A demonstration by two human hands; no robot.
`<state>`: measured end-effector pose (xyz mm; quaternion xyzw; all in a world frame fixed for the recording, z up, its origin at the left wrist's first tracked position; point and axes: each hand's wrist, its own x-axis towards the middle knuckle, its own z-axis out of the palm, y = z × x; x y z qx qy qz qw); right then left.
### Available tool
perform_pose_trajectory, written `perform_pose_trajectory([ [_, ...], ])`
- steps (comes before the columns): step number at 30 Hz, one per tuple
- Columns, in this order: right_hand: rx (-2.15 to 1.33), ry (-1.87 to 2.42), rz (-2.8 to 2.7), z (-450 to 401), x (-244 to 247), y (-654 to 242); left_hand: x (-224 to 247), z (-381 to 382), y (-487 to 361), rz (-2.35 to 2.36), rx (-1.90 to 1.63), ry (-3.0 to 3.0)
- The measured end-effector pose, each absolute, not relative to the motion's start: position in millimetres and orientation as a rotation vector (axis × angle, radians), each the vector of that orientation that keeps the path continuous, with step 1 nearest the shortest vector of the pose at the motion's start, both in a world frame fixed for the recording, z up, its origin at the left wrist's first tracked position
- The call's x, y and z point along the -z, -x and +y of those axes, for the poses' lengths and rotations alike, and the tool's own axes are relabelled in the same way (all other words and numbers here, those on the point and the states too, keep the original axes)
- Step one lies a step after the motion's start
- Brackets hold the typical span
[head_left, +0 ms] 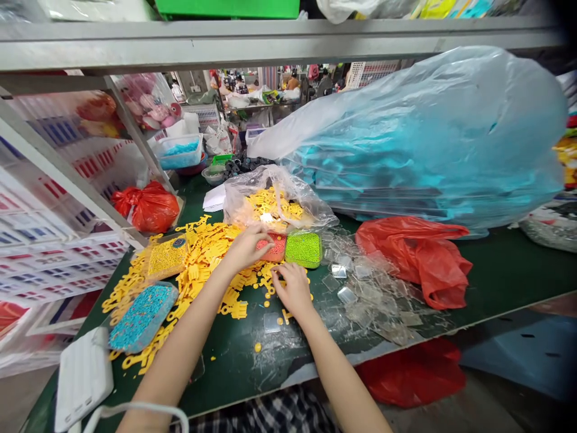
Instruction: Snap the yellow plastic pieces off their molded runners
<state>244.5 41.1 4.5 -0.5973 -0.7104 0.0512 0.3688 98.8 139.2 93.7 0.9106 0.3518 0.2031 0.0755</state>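
My left hand (247,248) lies with its fingers on the corner of a packet of pink beads (274,248). My right hand (294,288) is curled downward at the edge of a loose heap of flat yellow plastic pieces (202,264), and I cannot tell if it holds one. A packet of green beads (303,249) sits touching the pink packet. Packets of yellow beads (167,255) and blue beads (143,317) lie on the heap's left side. Behind my hands, a clear plastic bag (274,201) holds more yellow pieces.
Small clear plastic squares (369,294) are scattered on the green work table (238,367) to the right. A large plastic bag of blue-green goods (406,138) and a red bag (415,258) fill the right side. White shelving (58,240) stands left; a metal shelf rail (270,42) crosses above.
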Motion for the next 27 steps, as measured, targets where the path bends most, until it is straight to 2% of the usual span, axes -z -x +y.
perform_pose_trajectory([
  [4,-0.102,1.699,-1.683,56.8,-25.6,-290.1,-87.0,75.8,-47.9,1.180,-0.883,-2.561],
  [9,-0.218,2.218,-1.943,97.5,-48.9,-337.6,-37.3,32.9,2.9,1.339,-0.926,-2.486],
  [14,-0.311,2.367,-2.153,126.3,-50.6,-333.9,-7.0,25.2,14.8,1.473,-0.742,-2.523],
  [20,-0.268,2.442,-2.299,133.0,-48.1,-321.6,-7.8,17.3,4.3,1.368,-0.555,-2.593],
  [27,-0.237,2.453,-2.327,133.8,-41.0,-324.6,-3.6,17.8,1.2,1.386,-0.547,-2.584],
])
